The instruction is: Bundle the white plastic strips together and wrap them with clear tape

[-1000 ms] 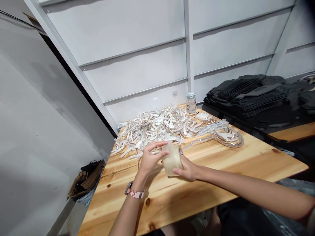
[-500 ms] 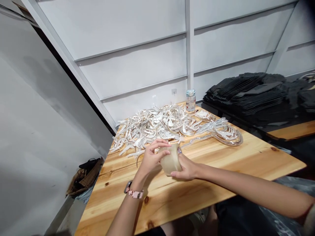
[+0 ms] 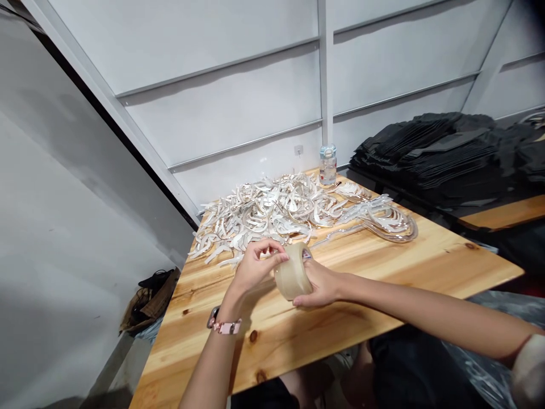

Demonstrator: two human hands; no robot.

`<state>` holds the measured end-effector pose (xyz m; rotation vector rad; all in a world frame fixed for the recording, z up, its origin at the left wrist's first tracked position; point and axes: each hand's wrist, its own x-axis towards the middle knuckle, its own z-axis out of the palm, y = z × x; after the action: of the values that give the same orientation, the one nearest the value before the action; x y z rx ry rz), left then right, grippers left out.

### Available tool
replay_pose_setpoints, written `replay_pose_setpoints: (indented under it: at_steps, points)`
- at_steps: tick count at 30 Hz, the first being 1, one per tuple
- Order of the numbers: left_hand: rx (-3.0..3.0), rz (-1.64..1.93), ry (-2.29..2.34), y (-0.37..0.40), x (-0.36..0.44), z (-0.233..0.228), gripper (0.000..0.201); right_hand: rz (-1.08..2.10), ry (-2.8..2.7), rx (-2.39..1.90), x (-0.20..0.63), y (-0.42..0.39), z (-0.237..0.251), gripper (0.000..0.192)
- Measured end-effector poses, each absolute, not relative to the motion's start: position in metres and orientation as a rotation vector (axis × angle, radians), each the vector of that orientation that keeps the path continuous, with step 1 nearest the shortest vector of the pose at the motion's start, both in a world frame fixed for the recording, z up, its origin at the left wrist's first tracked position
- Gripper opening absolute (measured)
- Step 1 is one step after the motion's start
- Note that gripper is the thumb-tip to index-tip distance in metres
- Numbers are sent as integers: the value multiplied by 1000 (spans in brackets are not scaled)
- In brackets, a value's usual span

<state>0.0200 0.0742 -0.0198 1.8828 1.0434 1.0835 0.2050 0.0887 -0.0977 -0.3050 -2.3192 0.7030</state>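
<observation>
- One tape roll [image 3: 292, 279] is sitting in the right hand [image 3: 319, 285]; steady holding is probably helping.
- Left hand [image 3: 258, 264] is curling narrowly at its edge; whether pinching tape, I cannot tell.

Your yellowish, translucent tape roll [image 3: 289, 278] glows above a honey-blond tabletop [image 3: 183, 346] with dark knots; from it, your pink watch strap [image 3: 229, 328] shows at eight o'clock, whitish strips [image 3: 272, 213] at eleven, black sheets [image 3: 426, 150] at two.

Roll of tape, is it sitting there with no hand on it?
No, the right hand grips the roll of tape, with the left hand at its edge.
</observation>
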Motion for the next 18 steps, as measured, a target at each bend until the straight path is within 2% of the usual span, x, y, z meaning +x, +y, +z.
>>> replay_pose_setpoints:
  at_steps: [4, 14, 18]
  points:
    - [1964, 1181, 919, 74, 25, -23, 14, 727, -2283, -307, 205, 83, -94, 59]
    - [1910, 1341, 695, 67, 27, -21, 19, 851, -2251, -369, 208, 87, -97, 46]
    - [1787, 1254, 847, 66, 28, -19, 23, 764, -2293, -316, 209, 85, -93, 45]
